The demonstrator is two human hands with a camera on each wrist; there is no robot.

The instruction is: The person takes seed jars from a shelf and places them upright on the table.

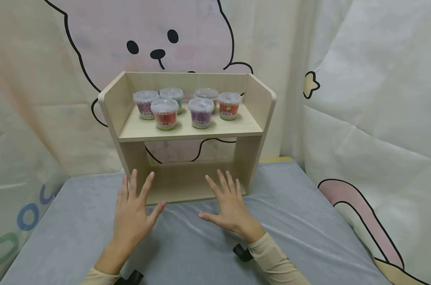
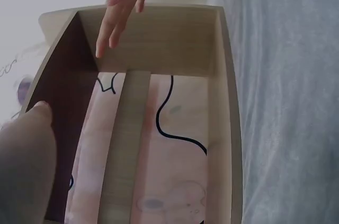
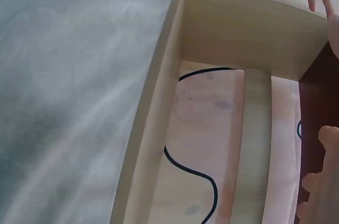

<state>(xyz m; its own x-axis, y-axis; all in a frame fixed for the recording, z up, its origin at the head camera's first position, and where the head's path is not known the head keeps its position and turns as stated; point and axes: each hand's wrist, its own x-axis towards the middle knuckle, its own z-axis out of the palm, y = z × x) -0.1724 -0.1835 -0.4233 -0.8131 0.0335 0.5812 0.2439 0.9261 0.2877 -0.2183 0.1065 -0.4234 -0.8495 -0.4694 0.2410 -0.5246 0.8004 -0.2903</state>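
Observation:
My left hand [image 1: 132,217] is held out with fingers spread, in front of the lower left of a two-tier light wooden shelf [image 1: 190,134]. Opposite it, my right hand [image 1: 233,209] spreads its fingers before the lower right part. Neither hand holds anything. On the upper tier stand several small lidded plastic cups: in front, a red-labelled cup [image 1: 164,114] and a purple-labelled cup [image 1: 201,113], with another red-labelled cup [image 1: 229,106] at the right. Behind are a purple one [image 1: 145,105] at left and a green one [image 1: 172,99]. Both wrist views look into the shelf's lower compartment [image 2: 175,44].
The shelf stands on a table covered with a blue-grey cloth [image 1: 187,245]. Printed curtains [image 1: 372,118] hang close behind and along both sides. A dark wrist device [image 1: 242,252] shows under the right forearm, another [image 1: 131,278] by the left.

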